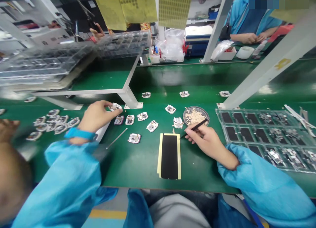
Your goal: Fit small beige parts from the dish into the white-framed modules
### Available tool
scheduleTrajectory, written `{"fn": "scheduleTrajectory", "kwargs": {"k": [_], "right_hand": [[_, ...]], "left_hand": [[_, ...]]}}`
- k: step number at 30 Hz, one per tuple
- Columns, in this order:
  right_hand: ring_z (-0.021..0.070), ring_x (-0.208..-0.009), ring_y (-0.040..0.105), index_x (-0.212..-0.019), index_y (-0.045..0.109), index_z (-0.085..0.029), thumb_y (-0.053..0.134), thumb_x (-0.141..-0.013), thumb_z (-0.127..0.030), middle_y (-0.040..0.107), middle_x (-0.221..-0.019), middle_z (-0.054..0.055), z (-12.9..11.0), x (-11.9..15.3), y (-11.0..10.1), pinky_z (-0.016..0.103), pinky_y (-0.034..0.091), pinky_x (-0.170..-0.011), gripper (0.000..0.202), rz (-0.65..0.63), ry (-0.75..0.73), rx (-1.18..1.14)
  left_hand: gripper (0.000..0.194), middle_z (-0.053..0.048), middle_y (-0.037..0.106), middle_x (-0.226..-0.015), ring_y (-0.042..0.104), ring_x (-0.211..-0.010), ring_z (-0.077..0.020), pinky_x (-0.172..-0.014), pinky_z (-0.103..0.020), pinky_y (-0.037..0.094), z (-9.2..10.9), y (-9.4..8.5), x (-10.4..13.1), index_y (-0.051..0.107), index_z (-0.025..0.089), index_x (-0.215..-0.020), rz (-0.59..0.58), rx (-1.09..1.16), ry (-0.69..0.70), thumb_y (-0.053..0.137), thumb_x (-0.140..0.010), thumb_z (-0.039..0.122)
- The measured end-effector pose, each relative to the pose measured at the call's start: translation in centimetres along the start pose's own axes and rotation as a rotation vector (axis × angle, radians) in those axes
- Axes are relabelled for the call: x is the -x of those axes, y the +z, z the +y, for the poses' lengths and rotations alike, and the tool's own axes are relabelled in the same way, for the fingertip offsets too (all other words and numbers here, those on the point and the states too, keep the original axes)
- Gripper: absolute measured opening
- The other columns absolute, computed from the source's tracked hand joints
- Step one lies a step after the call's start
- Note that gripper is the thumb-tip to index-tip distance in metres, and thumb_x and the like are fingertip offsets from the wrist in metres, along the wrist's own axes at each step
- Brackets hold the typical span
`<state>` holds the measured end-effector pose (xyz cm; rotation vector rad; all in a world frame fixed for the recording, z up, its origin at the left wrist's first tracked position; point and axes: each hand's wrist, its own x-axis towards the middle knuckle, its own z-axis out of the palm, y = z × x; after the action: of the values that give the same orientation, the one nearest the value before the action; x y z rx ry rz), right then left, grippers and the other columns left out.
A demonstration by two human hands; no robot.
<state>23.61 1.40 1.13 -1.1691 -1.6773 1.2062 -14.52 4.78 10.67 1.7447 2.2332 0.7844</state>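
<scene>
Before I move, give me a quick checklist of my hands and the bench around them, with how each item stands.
1. Left hand has a grip on a white-rimmed part: ok, at the fingertips.
2. Right hand has a grip on the black tool: ok.
3. Tool tip clear of the black sheet: cannot tell; it is right by the yellow border.
4. Black sheet lying on the green bench: ok.
5. All tan bits inside the round dish: not ok; a few lie outside it.
</scene>
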Motion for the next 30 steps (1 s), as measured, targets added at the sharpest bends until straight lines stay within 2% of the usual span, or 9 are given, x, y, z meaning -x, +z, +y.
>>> {"fn": "scheduleTrajectory", "kwargs": {"k": [3,6,8,10,14,17,20,26,30], "right_hand": [[0.018,-0.07,0.067,-0.102,0.068,-0.018,0.073,-0.086,-0.046,0.07,-0.082,0.005,0.1,-0.1,1.1,0.03,0.058,-0.06,0.033,-0.003,0.07,-0.151],[0.0168,-0.071,0.067,-0.099,0.07,-0.018,0.075,-0.085,-0.043,0.07,-0.085,0.005,-0.2,-0.4,1.9,0.031,0.06,-0.064,0.03,0.007,0.075,-0.158],[0.0176,-0.079,0.069,-0.092,0.072,-0.018,0.075,-0.085,-0.041,0.072,-0.092,0.006,-0.5,-0.7,2.3,0.031,0.06,-0.07,0.024,0.022,0.027,-0.119],[0.0183,-0.086,0.07,-0.09,0.071,-0.018,0.076,-0.085,-0.04,0.072,-0.096,0.007,-0.8,-1.0,2.8,0.03,0.06,-0.075,0.022,0.039,-0.017,-0.12],[0.0164,-0.074,0.07,-0.095,0.066,-0.018,0.077,-0.083,-0.042,0.07,-0.087,0.005,-0.9,-1.9,4.5,0.03,0.06,-0.069,0.029,0.068,0.009,-0.212],[0.0169,-0.069,0.07,-0.093,0.06,-0.019,0.078,-0.082,-0.045,0.066,-0.077,0.001,-0.5,-2.6,6.0,0.029,0.061,-0.063,0.034,0.068,0.05,-0.268],[0.017,-0.066,0.071,-0.093,0.057,-0.02,0.078,-0.082,-0.046,0.065,-0.073,0.0,0.1,-3.1,6.8,0.028,0.061,-0.06,0.035,0.102,0.096,-0.281],[0.0176,-0.067,0.071,-0.093,0.057,-0.02,0.076,-0.083,-0.046,0.065,-0.071,0.0,0.2,-2.9,6.9,0.029,0.061,-0.059,0.034,0.143,0.146,-0.217],[0.0163,-0.066,0.069,-0.092,0.059,-0.019,0.075,-0.086,-0.042,0.066,-0.076,0.002,-0.5,-2.7,6.9,0.03,0.06,-0.061,0.028,0.158,0.119,-0.121]], "left_hand": [[0.049,-0.007,0.072,-0.096,0.066,-0.091,-0.0252,-0.088,-0.04,0.053,-0.1,0.3,4.3,0.064,0.016,-0.108,-0.253,0.205,-0.137,0.084,-0.073,0.044],[0.05,-0.006,0.072,-0.099,0.069,-0.093,-0.0219,-0.085,-0.036,0.055,0.4,2.0,7.4,0.056,0.02,-0.114,-0.596,0.678,-0.125,0.084,-0.075,0.032],[0.05,-0.003,0.07,-0.092,0.069,-0.087,-0.0195,-0.08,-0.034,0.056,1.0,3.4,7.9,0.053,0.02,-0.115,-0.706,0.802,-0.098,0.084,-0.076,0.027],[0.051,-0.001,0.068,-0.087,0.069,-0.083,-0.0176,-0.074,-0.03,0.056,1.8,4.6,7.5,0.051,0.021,-0.118,-0.704,0.807,-0.066,0.082,-0.078,0.026],[0.061,-0.003,0.071,-0.098,0.069,-0.091,-0.0185,-0.077,-0.029,0.056,3.9,6.1,5.8,0.05,0.023,-0.129,-0.752,0.8,0.029,0.082,-0.077,0.025],[0.037,0.0,0.069,-0.082,0.068,-0.076,-0.0163,-0.07,-0.027,0.056,5.0,7.5,5.7,0.058,0.02,-0.112,-0.769,0.783,0.046,0.077,-0.083,0.035],[0.027,0.002,0.062,-0.072,0.062,-0.061,-0.0138,-0.058,-0.025,0.052,4.7,9.2,6.7,0.056,0.02,-0.095,-0.685,0.762,0.035,0.07,-0.088,0.041],[0.015,-0.001,0.069,-0.09,0.065,-0.079,-0.0175,-0.068,-0.029,0.049,2.8,10.2,8.6,0.059,0.023,-0.105,-0.678,0.582,0.188,0.06,-0.096,0.034],[0.015,-0.002,0.072,-0.095,0.068,-0.084,-0.0202,-0.07,-0.031,0.05,2.7,10.3,8.6,0.059,0.025,-0.11,-0.666,0.499,0.18,0.058,-0.096,0.031]]}}
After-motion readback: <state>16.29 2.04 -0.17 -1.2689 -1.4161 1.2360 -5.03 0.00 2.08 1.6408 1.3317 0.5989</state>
